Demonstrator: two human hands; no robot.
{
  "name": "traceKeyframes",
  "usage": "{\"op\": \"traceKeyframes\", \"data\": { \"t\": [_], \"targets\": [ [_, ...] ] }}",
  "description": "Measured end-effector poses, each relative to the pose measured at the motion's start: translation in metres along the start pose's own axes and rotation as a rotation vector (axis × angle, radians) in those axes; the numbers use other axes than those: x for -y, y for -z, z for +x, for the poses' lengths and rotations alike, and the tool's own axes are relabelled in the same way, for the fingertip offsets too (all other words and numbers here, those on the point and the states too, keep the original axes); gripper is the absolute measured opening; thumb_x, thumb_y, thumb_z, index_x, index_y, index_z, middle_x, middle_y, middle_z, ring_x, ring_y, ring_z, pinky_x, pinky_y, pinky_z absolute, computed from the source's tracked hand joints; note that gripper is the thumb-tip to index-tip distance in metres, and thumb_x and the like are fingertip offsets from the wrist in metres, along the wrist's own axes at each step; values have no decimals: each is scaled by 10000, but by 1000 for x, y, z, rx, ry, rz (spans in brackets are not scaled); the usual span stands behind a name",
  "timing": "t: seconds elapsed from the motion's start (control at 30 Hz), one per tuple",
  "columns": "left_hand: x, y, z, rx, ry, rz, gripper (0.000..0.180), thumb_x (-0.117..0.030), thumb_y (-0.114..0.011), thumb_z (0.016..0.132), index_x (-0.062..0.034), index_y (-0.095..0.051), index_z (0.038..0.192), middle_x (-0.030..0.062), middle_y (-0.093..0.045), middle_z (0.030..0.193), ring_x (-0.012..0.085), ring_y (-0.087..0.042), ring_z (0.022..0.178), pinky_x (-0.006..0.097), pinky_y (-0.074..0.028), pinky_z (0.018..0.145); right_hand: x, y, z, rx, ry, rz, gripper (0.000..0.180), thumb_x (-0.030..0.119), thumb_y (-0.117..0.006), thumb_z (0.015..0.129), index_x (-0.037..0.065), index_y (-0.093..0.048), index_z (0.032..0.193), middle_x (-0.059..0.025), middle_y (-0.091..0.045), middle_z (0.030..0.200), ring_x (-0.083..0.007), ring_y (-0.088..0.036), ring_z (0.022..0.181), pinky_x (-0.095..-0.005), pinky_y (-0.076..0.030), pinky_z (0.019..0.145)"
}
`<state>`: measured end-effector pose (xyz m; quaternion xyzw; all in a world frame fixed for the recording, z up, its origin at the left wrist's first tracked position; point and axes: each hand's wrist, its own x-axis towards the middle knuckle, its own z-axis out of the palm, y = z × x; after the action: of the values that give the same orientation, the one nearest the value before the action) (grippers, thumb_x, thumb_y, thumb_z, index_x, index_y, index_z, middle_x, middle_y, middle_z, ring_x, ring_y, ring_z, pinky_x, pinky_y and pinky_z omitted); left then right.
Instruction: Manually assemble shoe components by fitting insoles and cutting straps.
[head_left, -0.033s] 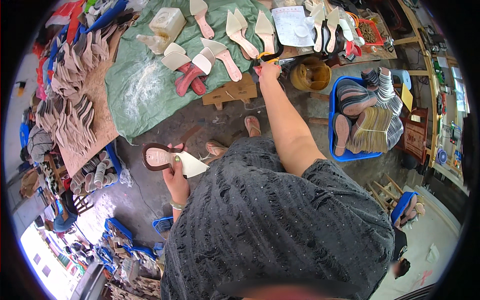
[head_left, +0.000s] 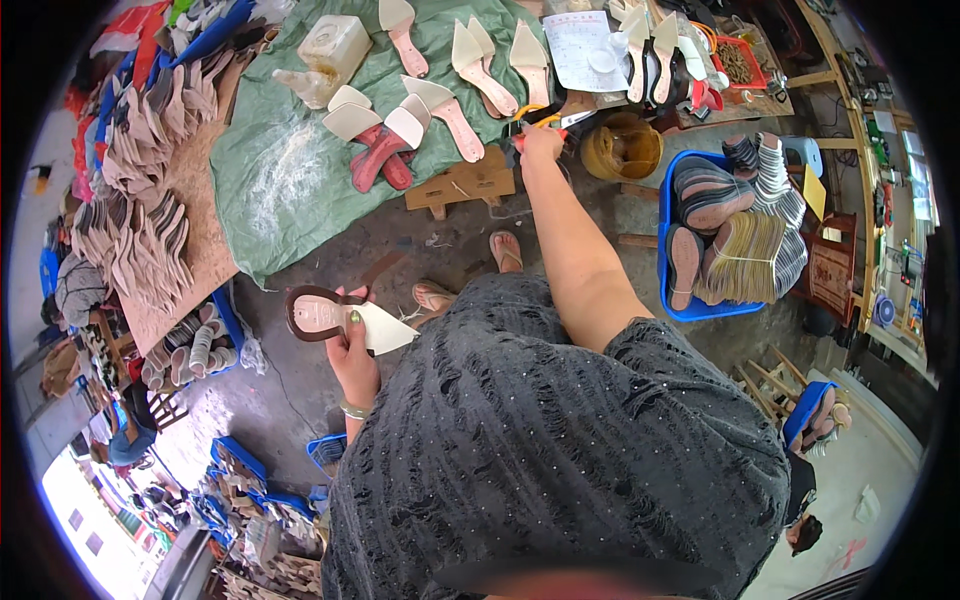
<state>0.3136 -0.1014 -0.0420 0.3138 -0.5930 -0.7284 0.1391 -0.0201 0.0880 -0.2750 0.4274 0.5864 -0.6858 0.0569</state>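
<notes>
Below the table's front edge, my left hand (head_left: 350,358) grips a shoe insole (head_left: 318,313) with a pale pink heel end, a dark brown edge and a white pointed toe piece. The thumb lies on top where the pink and white parts meet. Farther off, my right hand (head_left: 543,146) reaches to the table edge with its fingers curled. A bit of red shows at the fingertips, but what they hold is mostly hidden. Just beyond it are scissors (head_left: 540,116) with yellow-orange handles, their blade pointing right. Several similar white-toed insoles (head_left: 464,134) lie on the green sheet.
A green plastic sheet (head_left: 240,190) covers the table, with a cloudy plastic jug (head_left: 335,48) on it. A brown bucket (head_left: 622,147) stands right of my right hand. Beyond it is a blue crate (head_left: 690,316) of bundled soles. Stacked insoles (head_left: 130,245) line the left board.
The scissors have shifted slightly, and their blade now points a little higher. My right hand has moved very slightly with them. My left hand and the insole stay put.
</notes>
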Motion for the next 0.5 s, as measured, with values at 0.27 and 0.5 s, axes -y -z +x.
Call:
{"op": "traceKeyframes", "data": {
  "t": [0.27, 0.5],
  "targets": [
    [0, 11, 9, 49, 37, 15, 407, -32, -412, 939, 12, -328, 1335, 181, -526, 1207, 263, -536, 1109, 331, -419, 939, 12, 55, 11, -372, 409, -765, 276, 157, -617, 791, 115, -590, 1062, -121, -529, 1100, -321, -586, 955, -427, -473, 809],
    [-3, 17, 13, 60, 38, 1, 411, -33, -420, 937, 5, -336, 1337, 176, -531, 1198, 259, -539, 1100, 326, -428, 925, 79, 50, 5, -223, 1090, -841, 278, 118, -590, 796, 167, -609, 1069, -92, -549, 1028, -307, -601, 891, -430, -492, 714]
  ]
}}
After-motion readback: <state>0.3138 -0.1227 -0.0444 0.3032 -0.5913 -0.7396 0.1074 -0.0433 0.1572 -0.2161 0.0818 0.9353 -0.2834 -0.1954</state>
